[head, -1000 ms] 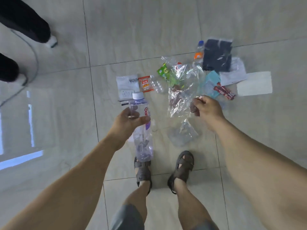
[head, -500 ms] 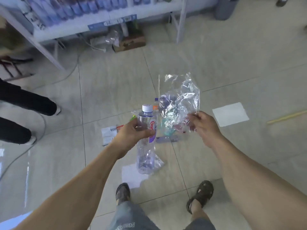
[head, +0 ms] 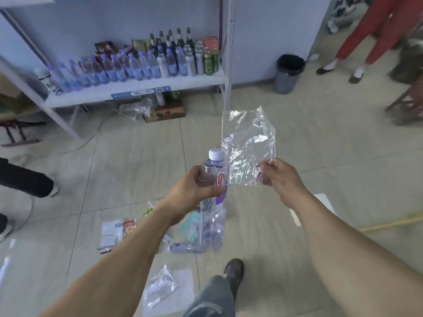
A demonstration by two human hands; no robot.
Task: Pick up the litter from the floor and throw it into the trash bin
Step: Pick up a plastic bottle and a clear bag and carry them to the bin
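A clear plastic bottle was held upright in the air, its long axis running near vertical with the white cap at the top and the crumpled base hanging down. It was gripped around its upper body by the left hand, the fingers curled round one side and the thumb laid across the label. A sheet of clear plastic wrap was held up just beside the bottle, its long side standing upward and its lower corner pinched between the thumb and fingers of the right hand. A dark trash bin was seen standing on the tiled floor well ahead, beside a shelf of bottles. More litter was left lying on the floor below the arms.
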